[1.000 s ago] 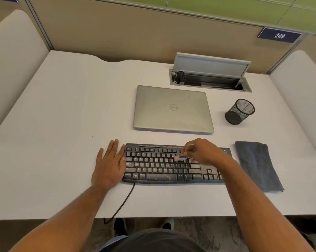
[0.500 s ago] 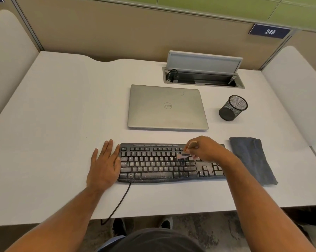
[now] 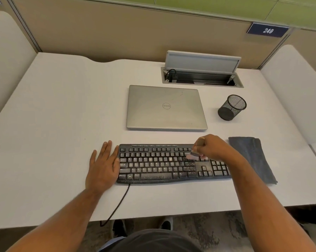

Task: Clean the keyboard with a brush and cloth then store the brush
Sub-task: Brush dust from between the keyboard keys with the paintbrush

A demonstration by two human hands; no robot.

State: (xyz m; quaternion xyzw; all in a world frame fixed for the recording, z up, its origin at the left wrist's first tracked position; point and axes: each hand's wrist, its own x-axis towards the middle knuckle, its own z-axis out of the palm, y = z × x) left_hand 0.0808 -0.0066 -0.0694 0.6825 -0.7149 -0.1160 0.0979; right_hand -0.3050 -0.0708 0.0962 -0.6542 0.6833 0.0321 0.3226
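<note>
Gripping bristled brush (image 3: 193, 153), dusty black keyboard (image 3: 159, 164)

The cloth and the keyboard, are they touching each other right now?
Cannot tell. In the head view the cloth lies just right of the keyboard, but the right forearm covers the keyboard's right end, hiding any gap or contact.
</note>
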